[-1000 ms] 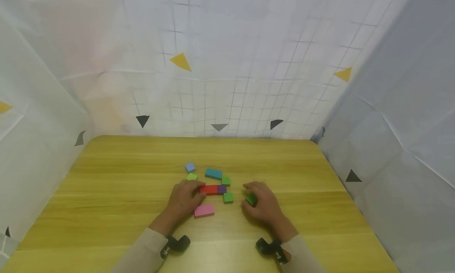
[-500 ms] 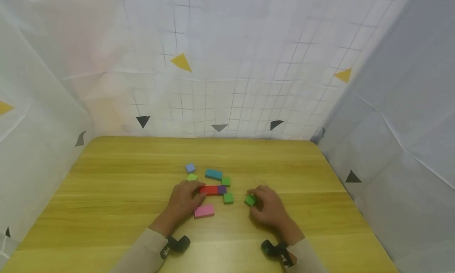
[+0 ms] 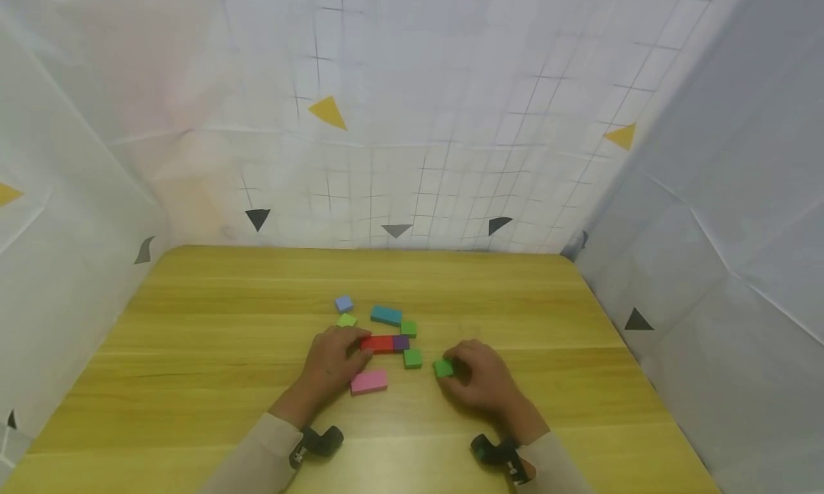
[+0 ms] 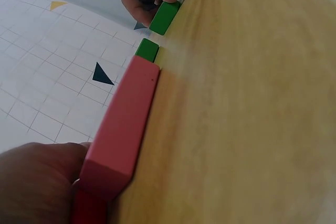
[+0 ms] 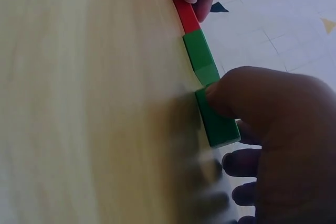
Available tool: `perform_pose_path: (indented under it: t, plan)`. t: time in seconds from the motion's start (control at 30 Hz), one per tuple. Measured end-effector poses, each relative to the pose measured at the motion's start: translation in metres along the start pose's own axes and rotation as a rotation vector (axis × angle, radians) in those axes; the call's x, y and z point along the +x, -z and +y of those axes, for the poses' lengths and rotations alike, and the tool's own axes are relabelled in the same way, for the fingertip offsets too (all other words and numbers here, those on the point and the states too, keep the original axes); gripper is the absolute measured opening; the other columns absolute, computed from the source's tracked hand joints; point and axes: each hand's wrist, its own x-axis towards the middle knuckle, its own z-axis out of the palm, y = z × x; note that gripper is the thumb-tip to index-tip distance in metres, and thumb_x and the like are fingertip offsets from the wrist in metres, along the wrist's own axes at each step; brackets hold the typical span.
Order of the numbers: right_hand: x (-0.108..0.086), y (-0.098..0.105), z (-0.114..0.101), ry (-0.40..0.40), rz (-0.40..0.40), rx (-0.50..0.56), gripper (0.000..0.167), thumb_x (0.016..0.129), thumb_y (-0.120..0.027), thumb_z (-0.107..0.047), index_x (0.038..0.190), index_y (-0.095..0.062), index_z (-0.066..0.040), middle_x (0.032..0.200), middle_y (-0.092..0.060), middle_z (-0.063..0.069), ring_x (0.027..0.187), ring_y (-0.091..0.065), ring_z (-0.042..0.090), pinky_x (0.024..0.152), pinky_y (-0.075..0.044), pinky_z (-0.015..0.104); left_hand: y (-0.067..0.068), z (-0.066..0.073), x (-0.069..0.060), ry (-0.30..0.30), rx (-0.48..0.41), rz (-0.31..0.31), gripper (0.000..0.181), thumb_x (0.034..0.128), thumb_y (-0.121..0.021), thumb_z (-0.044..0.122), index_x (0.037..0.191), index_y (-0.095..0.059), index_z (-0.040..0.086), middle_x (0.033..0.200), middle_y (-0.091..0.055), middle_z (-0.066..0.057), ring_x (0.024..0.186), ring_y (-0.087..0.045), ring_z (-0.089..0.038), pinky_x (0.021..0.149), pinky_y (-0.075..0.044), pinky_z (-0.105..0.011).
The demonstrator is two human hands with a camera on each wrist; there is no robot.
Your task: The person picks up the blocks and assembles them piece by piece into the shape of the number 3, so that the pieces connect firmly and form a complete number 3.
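My left hand (image 3: 330,358) holds the left end of a red block (image 3: 378,344) between thumb and fingers on the table. A small purple block (image 3: 400,342) sits against the red block's right end. Green blocks stand by the purple one: one above (image 3: 408,329) and one below (image 3: 413,359). To the right, my right hand (image 3: 484,377) pinches another small green block (image 3: 443,368); its thumb (image 5: 226,92) lies on that block in the right wrist view. A gap separates this block from the lower green one. A pink block (image 3: 369,382) lies just below my left hand's thumb.
Behind the red block lie a teal block (image 3: 387,315), a lime block (image 3: 346,320) and a light blue block (image 3: 344,304). The wooden table (image 3: 547,322) is bounded by pale sheets (image 3: 412,158) at the back and sides. Both wrists carry black cameras.
My right hand first shifted right and toward me, and the green block's position in its fingers changed. The green block has since moved left. My left hand and the other blocks have stayed put.
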Motion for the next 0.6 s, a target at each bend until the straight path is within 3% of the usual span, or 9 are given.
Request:
perform_pose_path:
  t: [0.33,0.6]
  plan:
    - [0.000,-0.002,-0.008,0.021,-0.037,0.037,0.031,0.078,-0.081,-0.040,0.099,-0.068,-0.022,0.093,-0.063,-0.014,0.085,-0.053,0.003,0.075,-0.050,0.025,0.001,0.000,0.001,0.020,-0.001,-0.026,0.031,0.0892,-0.073,0.035,0.117,-0.072,0.022,0.105,-0.072,0.010,0.086,-0.053,-0.009,0.080,-0.044,-0.032]
    - [0.001,-0.005,-0.013,0.070,-0.032,0.046,0.036,0.078,-0.082,-0.043,0.102,-0.068,-0.021,0.094,-0.065,-0.013,0.083,-0.056,0.003,0.075,-0.051,0.027,0.001,0.001,0.000,0.006,0.000,-0.012,0.032,0.0880,-0.075,0.034,0.117,-0.073,0.021,0.106,-0.072,0.010,0.087,-0.053,-0.009,0.080,-0.044,-0.033]
